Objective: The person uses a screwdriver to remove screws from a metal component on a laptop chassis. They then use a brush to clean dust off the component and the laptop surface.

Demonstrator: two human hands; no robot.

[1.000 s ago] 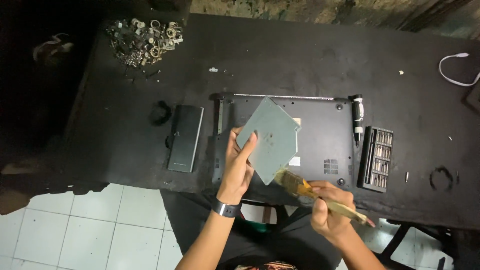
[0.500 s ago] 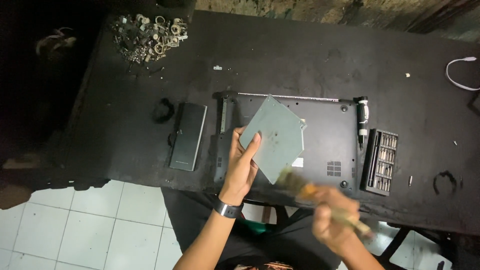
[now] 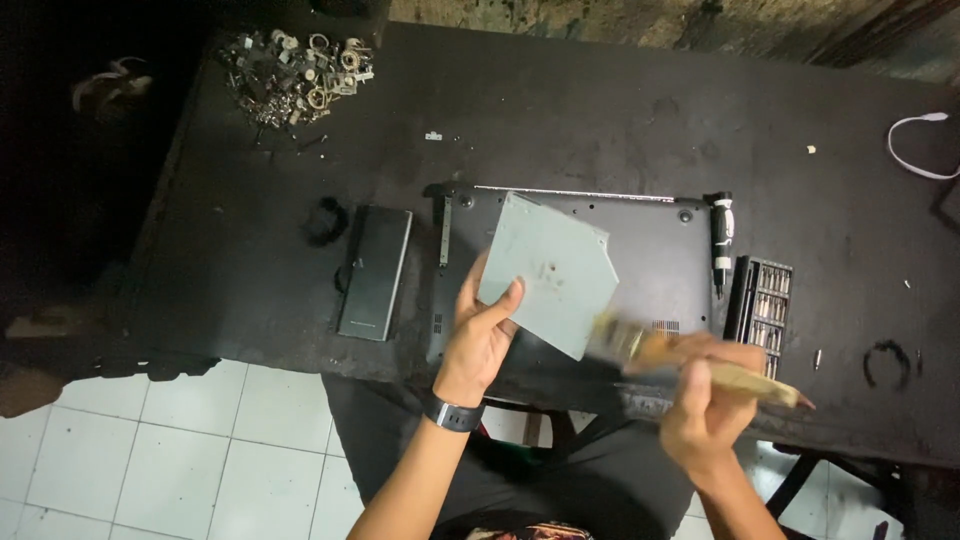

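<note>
- My left hand (image 3: 482, 335) holds a flat grey metal plate (image 3: 548, 272) up over the upturned laptop (image 3: 655, 255), thumb on its near face and fingers closed behind its left edge.
- The plate is tilted, one corner pointing down and to the right, toward my other hand.
- My right hand (image 3: 712, 400) is wrapped shut around the wooden handle of a brush (image 3: 690, 360); the picture is blurred here, so I cannot tell exactly how each finger lies.
- The brush runs long-ways from lower right to upper left, its bristles just beside the plate's lower right edge; I cannot tell if they touch.
- So the plate lies up and to the left of my right hand, and the brush's long axis points straight at it.
- On the dark surface (image 3: 560, 120) sit a slim black pack (image 3: 374, 272) to the left of the laptop, a screwdriver (image 3: 720, 240) and a bit case (image 3: 762, 305) to its right, and a heap of small metal parts (image 3: 292, 75) at the far left corner.
</note>
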